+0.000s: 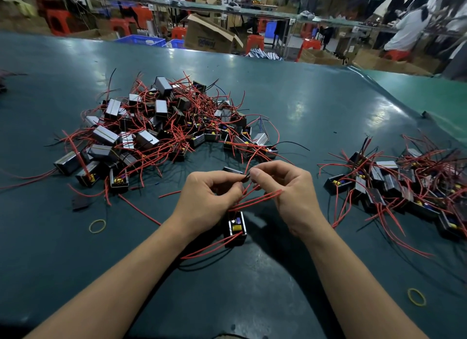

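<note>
A dark green table [316,98] was spread across the view. A large heap [161,126] of black boxes with red leads was piled on it ahead and to the left, and a smaller heap [404,187] was laid well apart at the right. Between them, the left hand [209,199] and right hand [290,194] were brought together, thumb and forefinger of each pinched on the red wires [255,199]. These were led down to a small black box [236,228], rested on the table just below the hands. Two rubber bands [97,225] were left nearby.
</note>
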A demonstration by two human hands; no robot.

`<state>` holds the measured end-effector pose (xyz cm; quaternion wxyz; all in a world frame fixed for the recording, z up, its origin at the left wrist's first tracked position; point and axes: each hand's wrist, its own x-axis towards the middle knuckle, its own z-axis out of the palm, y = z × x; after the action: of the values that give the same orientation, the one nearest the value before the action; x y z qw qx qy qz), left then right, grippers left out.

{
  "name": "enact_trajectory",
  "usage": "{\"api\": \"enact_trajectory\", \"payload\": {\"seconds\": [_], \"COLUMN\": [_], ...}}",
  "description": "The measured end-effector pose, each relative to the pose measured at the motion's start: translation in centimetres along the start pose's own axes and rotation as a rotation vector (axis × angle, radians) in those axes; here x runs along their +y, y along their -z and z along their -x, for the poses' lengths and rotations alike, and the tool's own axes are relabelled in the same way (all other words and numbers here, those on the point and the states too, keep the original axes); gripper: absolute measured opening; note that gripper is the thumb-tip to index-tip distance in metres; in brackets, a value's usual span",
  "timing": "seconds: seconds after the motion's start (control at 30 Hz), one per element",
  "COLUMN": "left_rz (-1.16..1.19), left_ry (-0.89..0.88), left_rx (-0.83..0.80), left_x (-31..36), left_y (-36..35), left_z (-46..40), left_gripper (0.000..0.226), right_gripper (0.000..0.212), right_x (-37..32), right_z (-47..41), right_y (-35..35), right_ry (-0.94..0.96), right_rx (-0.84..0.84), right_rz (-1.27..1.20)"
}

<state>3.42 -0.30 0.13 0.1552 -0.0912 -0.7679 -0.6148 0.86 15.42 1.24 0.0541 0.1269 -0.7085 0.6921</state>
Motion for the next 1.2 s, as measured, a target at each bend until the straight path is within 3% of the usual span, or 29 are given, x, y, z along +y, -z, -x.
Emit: {"api": "enact_trajectory", "payload": {"seconds": [0.33,0.6,0.73,0.87,1.2], "left_rz": [-0.193,-0.159,-0.120,-0.081,0.014], "left_ry": [-0.221,-0.271,-0.253,-0.209,-0.099], "left_rx": [0.022,-0.040,-0.033,-0.024,-0.039], "left_x": [-0.5,-0.8,-0.8,-0.9,-0.8], "left_y": [0.0,0.2,0.1,0.1,0.0], "left_z": [-0.2,-0.4,-0.4,-0.4,-0.4], "left_gripper": [0.016,0.008,0.007,0.007,0.009], "right_gripper": [0.017,0.009,0.012,0.003,0.006], "right_x": [0.1,-0.2,-0.4,-0.5,-0.4], "right_z": [0.0,-0.1,-0.2,-0.3,-0.2], "right_y": [0.2,0.7,1.0,1.5,1.0], "right_ry": [-0.026,-0.056,-0.136,-0.127,-0.074], "right_rx": [0.012,-0.053,-0.110,-0.166,-0.058], "right_rz": [0.037,0.028,-0.079,-0.020,-0.040]}}
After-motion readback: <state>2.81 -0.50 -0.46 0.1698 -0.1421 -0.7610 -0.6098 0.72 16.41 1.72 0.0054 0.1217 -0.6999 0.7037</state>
